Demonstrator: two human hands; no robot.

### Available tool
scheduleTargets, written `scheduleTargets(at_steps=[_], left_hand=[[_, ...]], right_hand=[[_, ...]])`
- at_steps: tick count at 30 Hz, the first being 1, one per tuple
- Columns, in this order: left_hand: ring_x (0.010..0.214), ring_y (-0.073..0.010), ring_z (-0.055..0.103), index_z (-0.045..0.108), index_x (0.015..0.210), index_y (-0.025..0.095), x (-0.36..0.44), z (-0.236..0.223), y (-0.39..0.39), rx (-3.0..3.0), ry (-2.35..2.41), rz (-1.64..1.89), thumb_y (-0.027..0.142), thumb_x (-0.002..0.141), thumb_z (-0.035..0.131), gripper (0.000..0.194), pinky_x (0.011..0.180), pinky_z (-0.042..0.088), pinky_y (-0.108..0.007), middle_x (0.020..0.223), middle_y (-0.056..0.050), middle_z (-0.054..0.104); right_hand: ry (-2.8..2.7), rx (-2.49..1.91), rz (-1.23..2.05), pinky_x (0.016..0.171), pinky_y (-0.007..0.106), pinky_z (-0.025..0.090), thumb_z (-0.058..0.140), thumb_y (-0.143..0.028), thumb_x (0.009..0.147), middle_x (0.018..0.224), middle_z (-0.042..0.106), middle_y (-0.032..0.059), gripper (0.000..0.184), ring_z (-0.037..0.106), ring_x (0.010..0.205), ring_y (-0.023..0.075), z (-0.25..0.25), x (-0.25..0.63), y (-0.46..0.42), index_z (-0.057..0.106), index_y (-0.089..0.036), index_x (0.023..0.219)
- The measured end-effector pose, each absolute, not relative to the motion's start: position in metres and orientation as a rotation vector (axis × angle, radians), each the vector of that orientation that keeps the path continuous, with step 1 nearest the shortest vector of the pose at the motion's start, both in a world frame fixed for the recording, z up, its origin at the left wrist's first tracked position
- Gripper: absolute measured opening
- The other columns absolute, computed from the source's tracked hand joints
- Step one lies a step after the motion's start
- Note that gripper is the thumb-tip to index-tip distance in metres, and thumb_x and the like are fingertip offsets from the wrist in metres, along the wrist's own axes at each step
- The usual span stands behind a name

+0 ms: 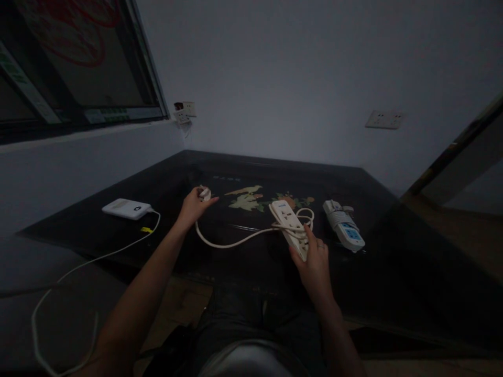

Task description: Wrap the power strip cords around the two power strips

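Observation:
My left hand (197, 203) is closed around a white plug (205, 194) above the left part of the dark table. From the plug a white cord (228, 246) curves across the tabletop to a white power strip (286, 217). Some of the cord lies looped over the strip. My right hand (313, 260) grips the strip's near end between thumb and fingers; a ring shows on one finger. To the right lies a second power strip (349, 234) with a blue socket face, its grey cord wound around it. My right hand is apart from that one.
A white power bank (126, 208) with a cable (113, 253) sits on the left of the black table (243, 272), which has a painted bird-and-flower pattern (247, 200). Wall sockets (385, 119) are on the back wall, and a socket block (182, 116) hangs in the corner.

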State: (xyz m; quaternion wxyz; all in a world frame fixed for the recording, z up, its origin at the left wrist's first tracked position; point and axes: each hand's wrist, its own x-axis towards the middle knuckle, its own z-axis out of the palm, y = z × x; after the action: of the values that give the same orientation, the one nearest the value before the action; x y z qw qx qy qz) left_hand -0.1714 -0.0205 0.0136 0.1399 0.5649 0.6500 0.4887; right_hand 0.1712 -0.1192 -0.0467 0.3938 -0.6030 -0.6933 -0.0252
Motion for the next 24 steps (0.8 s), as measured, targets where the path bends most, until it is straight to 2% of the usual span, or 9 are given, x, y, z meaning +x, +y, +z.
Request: scheduleTargets(at_steps=[4, 7, 11, 15, 21, 24], left_hand=[[0.065, -0.0109, 0.056, 0.04, 0.128, 0.013, -0.171, -0.007, -0.01, 1.215, 1.669, 1.476, 0.032, 0.069, 0.074, 0.071, 0.056, 0.042, -0.022, 0.102, -0.011, 0.063], [0.052, -0.0057, 0.048, 0.038, 0.127, 0.015, -0.169, -0.011, -0.006, 1.091, 1.532, 1.448, 0.032, 0.074, 0.068, 0.064, 0.05, 0.038, -0.019, 0.09, -0.006, 0.064], [0.058, -0.0085, 0.053, 0.052, 0.105, 0.015, -0.169, -0.011, -0.008, 1.116, 1.487, 1.358, 0.038, 0.065, 0.073, 0.051, 0.05, 0.04, -0.02, 0.085, -0.004, 0.063], [0.065, -0.0121, 0.056, 0.057, 0.093, 0.015, -0.163, -0.02, -0.014, 1.171, 1.514, 1.258, 0.041, 0.057, 0.076, 0.048, 0.053, 0.045, -0.022, 0.083, -0.003, 0.06], [0.069, -0.0172, 0.058, 0.06, 0.091, 0.016, -0.152, -0.031, -0.01, 1.414, 1.656, 1.094, 0.042, 0.061, 0.07, 0.041, 0.057, 0.048, -0.028, 0.081, -0.004, 0.061], [0.081, -0.0229, 0.06, 0.063, 0.085, 0.018, -0.151, -0.032, -0.008, 1.597, 1.772, 1.007, 0.038, 0.064, 0.068, 0.03, 0.072, 0.049, -0.034, 0.083, -0.005, 0.062]], right_hand=[[-1.659, -1.472, -0.074, 0.087, 0.045, 0.041, 0.052, -0.036, 0.086, 0.11, 0.054, 0.014, 0.058, 0.047, 0.103, 0.0293, -0.034, 0.175, -0.126, 0.037, -0.018, 0.14], [-1.58, -1.449, -0.11, 0.089, 0.046, 0.04, 0.054, -0.036, 0.086, 0.114, 0.054, 0.0145, 0.059, 0.047, 0.106, 0.0287, -0.025, 0.178, -0.131, 0.037, -0.018, 0.14], [-1.5, -1.392, -0.193, 0.092, 0.048, 0.039, 0.056, -0.036, 0.085, 0.116, 0.053, 0.015, 0.06, 0.047, 0.11, 0.0287, -0.016, 0.185, -0.137, 0.037, -0.017, 0.14], [-1.48, -1.349, -0.292, 0.094, 0.05, 0.038, 0.058, -0.034, 0.085, 0.117, 0.052, 0.0149, 0.062, 0.047, 0.111, 0.029, -0.008, 0.189, -0.142, 0.035, -0.019, 0.14], [-1.5, -1.321, -0.353, 0.091, 0.049, 0.041, 0.059, -0.03, 0.085, 0.115, 0.051, 0.0139, 0.061, 0.048, 0.108, 0.0286, 0.0, 0.187, -0.147, 0.035, -0.022, 0.14], [-1.526, -1.308, -0.348, 0.091, 0.05, 0.042, 0.059, -0.03, 0.085, 0.117, 0.05, 0.0136, 0.061, 0.048, 0.109, 0.029, 0.0, 0.185, -0.149, 0.035, -0.024, 0.14]])
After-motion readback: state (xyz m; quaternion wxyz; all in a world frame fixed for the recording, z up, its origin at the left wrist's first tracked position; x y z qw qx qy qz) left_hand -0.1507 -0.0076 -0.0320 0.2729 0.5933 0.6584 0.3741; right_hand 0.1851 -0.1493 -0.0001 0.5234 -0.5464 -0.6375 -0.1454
